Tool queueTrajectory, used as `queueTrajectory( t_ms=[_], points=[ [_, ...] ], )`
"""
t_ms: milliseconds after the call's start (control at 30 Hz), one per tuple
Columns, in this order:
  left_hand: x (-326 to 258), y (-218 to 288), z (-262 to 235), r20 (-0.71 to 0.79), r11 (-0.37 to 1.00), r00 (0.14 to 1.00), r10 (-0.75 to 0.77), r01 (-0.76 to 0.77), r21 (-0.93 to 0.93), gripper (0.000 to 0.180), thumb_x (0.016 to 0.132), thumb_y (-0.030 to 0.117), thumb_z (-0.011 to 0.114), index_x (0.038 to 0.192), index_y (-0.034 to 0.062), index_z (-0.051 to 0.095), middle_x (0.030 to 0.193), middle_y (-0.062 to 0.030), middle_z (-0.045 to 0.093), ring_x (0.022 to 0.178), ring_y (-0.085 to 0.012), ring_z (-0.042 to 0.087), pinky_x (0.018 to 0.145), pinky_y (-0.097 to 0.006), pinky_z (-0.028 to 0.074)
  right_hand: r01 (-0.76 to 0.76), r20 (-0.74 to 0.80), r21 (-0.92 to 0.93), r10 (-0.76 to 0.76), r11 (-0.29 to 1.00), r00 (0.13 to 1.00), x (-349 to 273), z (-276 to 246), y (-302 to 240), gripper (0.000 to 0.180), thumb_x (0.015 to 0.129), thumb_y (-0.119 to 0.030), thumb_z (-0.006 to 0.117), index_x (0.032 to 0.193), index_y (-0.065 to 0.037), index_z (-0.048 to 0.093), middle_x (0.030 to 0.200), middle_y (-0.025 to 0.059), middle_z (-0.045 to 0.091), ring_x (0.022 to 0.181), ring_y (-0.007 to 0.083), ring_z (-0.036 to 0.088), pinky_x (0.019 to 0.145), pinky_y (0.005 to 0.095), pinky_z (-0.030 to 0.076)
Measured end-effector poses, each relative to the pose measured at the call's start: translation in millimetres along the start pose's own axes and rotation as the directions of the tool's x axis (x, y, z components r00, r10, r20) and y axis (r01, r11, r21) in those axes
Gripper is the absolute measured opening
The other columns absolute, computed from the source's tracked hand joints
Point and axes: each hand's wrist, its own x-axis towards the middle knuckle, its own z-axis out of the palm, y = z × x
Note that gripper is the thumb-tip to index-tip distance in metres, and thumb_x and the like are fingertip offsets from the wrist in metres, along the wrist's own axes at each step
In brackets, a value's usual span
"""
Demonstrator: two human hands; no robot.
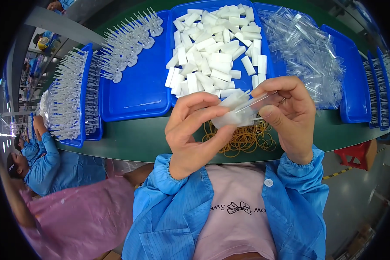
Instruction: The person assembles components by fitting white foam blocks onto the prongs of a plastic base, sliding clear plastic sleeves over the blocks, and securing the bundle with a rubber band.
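In front of my chest, my left hand (195, 132) pinches a whitish piece (230, 118), partly wrapped or overlaid by clear plastic, between thumb and fingers. From the other side my right hand (294, 115) grips a clear plastic sleeve-like piece (262, 102) by thumb and forefinger. The two items meet between my hands, with thin white tips showing at their upper end; how they fit together is hard to make out. Just beneath lies a pile of tan rubber bands (247, 141) on the green table (138, 134).
Beyond my hands a blue tray (245, 80) holds many white blocks (221, 65). Clear plastic pieces (307, 56) fill the tray to its right. Leftward, a blue tray (136, 97) carries clear stemmed parts (130, 41), beside racks of similar parts (69, 95). Other people (43, 160) sit at left.
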Motion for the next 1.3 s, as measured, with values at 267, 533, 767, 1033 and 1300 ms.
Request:
queueTrajectory(
  t_ms=[267,533,767,1033,1300],
  points=[
    [5,1,-1,0.002,0.967,0.991,0.137,-0.134,0.218,0.027,0.063,0.0,0.073,0.09,-0.0007,0.066,0.092,-0.0116,0.062,0.08,-0.02,0.062,0.065,-0.027,0.051,0.087,0.014,-0.092,-0.086,0.992,0.996,0,-1,3,0.027,0.081,0.003,0.063,0.107,0.003,0.054,0.106,0.0126,0.059,0.097,0.0173,0.059,0.087,0.0297,0.048],
    [12,5,-3,0.105,0.92,0.968,0.227,-0.248,0.302,0.023,0.063,0.001,0.071,0.086,0.0022,0.066,0.084,-0.0055,0.064,0.063,-0.0158,0.062,0.052,-0.025,0.049,0.04,0.024,-0.049,-0.039,0.998,0.999,1,-6,2,0.028,0.081,0.004,0.063,0.108,0.003,0.055,0.107,0.0134,0.058,0.097,0.0179,0.06,0.086,0.0298,0.049],
    [15,9,-8,0.233,0.974,0.963,0.133,-0.171,0.151,0.017,0.065,0.001,0.07,0.082,0.0031,0.067,0.084,-0.0053,0.063,0.063,-0.0158,0.061,0.052,-0.025,0.049,0.232,0.194,-0.183,-0.196,0.955,0.961,1,-14,-3,0.023,0.075,0.006,0.066,0.098,0.001,0.063,0.1,0.0142,0.064,0.092,0.022,0.063,0.08,0.0302,0.051],
    [14,12,-3,0.237,0.985,0.958,-0.16,0.141,0.095,0.013,0.069,0.002,0.07,0.082,0.0012,0.067,0.085,-0.0066,0.064,0.065,-0.0131,0.061,0.053,-0.024,0.048,0.143,0.165,-0.232,-0.106,0.962,0.981,-1,-19,-6,0.023,0.075,0.002,0.067,0.097,-0.001,0.065,0.1,0.013,0.064,0.091,0.0201,0.062,0.078,0.0286,0.05],
    [11,6,-1,0.086,0.962,0.992,0.098,-0.116,0.249,0.04,0.066,0.008,0.077,0.103,0.0003,0.063,0.102,-0.0099,0.06,0.083,-0.0171,0.06,0.068,-0.026,0.049,-0.078,-0.091,-0.123,0.067,0.989,0.994,-4,-17,-6,0.024,0.085,-0.001,0.06,0.107,0.005,0.058,0.101,0.0118,0.061,0.089,0.0146,0.06,0.081,0.0252,0.048]
  ],
)
